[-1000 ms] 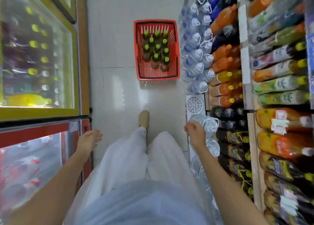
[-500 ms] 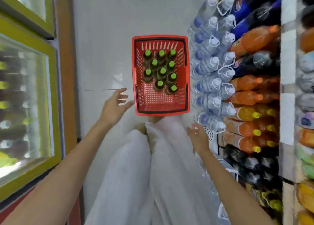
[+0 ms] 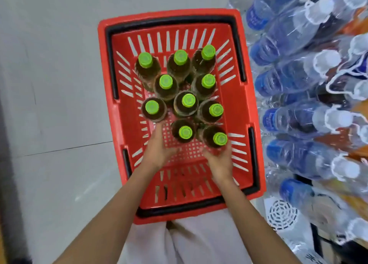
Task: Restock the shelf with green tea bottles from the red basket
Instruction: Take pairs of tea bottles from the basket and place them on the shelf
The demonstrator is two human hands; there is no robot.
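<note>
Basket: the red basket [image 3: 247, 108] is being seen from above on the pale tiled floor [image 3: 49, 84], its black handles folded along the rim.
Green tea bottles: ten green tea bottles [image 3: 185, 104] are being kept upright in the basket's far half.
Left hand: the left hand [image 3: 159, 148] is being held spread inside the basket, fingertips near a bottle.
Right hand: the right hand [image 3: 221, 160] is being cupped around the nearest bottle [image 3: 214, 137]; a full grip cannot be told.
Shelf: water bottles [image 3: 298, 80] are being displayed just right of the basket.

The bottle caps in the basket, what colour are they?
Bright green caps on every tea bottle in the red basket, seen best from the head view.
</note>
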